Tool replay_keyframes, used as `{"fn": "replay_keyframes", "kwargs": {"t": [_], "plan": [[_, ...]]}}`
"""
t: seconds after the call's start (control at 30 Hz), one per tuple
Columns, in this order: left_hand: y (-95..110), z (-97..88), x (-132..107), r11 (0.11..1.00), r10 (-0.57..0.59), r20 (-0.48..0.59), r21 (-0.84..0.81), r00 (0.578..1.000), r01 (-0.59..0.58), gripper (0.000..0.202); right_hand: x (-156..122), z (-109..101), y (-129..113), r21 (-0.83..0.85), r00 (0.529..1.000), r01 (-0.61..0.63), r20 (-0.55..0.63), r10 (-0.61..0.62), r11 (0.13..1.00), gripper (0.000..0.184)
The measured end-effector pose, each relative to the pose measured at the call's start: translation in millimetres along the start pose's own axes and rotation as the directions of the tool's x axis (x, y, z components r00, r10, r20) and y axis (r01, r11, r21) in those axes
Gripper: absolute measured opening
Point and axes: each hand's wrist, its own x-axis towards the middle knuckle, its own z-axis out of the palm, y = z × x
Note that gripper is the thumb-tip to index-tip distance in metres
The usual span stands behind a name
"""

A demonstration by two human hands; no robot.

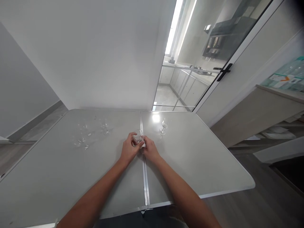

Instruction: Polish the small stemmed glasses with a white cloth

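Note:
Over the seam in the middle of the table, both of my hands are closed around a small clear glass [137, 136]. My left hand [129, 148] wraps its near left side, thumb and fingers curled against it. From the right, my right hand [150, 150] grips the same glass. A small white piece [143, 145], perhaps cloth or tissue, shows by my right fingers; its kind is unclear. Just beyond my right hand, a clear stemmed glass [163, 127] stands upright on the table.
Several clear glasses, hard to make out, are on the left of the grey table [190, 158], including one glass [104, 127]. A white wall rises behind it. A glass door [190, 63] is at the back right, and a shelf with wrapped bottles [288, 77] at the far right.

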Motion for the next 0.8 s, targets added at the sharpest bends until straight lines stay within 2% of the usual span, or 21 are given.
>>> {"fn": "replay_keyframes", "kwargs": {"t": [0.07, 0.13, 0.2, 0.3, 0.37, 0.4, 0.5, 0.6, 0.7, 0.8], "plan": [[1, -1.8, 3, 0.998, 0.061, -0.087, 0.02, 0.994, -0.06, 0.05, -2, 1, -4, -0.049, 0.999, 0.019, 0.049, -0.017, 0.999, 0.052], [1, 0.4, 5, 0.987, 0.032, -0.062, -0.153, 0.998, -0.041, 0.048, -3, 3, -8, 0.029, 0.994, -0.005, 0.112, 0.001, 1.0, 0.047], [-1, 5.0, 6, 0.924, -0.053, 0.007, -0.38, 0.999, 0.052, 0.047, -3, 7, -12, 0.222, 0.983, -0.071, 0.184, 0.03, 0.972, 0.037], [-4, 10.5, 5, 0.838, -0.151, 0.013, -0.529, 0.988, 0.135, 0.048, -5, 11, -17, 0.506, 0.961, -0.231, 0.253, 0.113, 0.831, 0.027], [-6, 11.1, 4, 0.825, -0.173, -0.013, -0.548, 0.985, 0.138, 0.049, -5, 10, -19, 0.585, 0.952, -0.291, 0.255, 0.168, 0.757, 0.035], [-6, 10.8, 4, 0.818, -0.178, -0.024, -0.56, 0.984, 0.134, 0.049, -5, 7, -20, 0.593, 0.956, -0.286, 0.232, 0.181, 0.753, 0.039], [-6, 10.1, 5, 0.781, -0.194, -0.059, -0.614, 0.979, 0.118, 0.049, -2, -3, -22, 0.538, 0.976, -0.199, 0.184, 0.117, 0.819, 0.037], [-3, 10.6, 4, 0.774, -0.176, -0.083, -0.627, 0.981, 0.086, 0.046, -1, -6, -21, 0.454, 0.986, -0.123, 0.159, 0.056, 0.882, 0.047], [1, 10.4, 2, 0.796, -0.152, -0.116, -0.603, 0.981, 0.052, 0.044, -2, -1, -22, 0.308, 0.996, -0.074, 0.068, 0.056, 0.948, 0.032], [4, 8.9, 0, 0.816, -0.157, -0.168, -0.577, 0.973, 0.032, 0.044, -6, 9, -26, 0.087, 0.989, 0.049, 0.134, -0.061, 0.995, 0.02]]}}
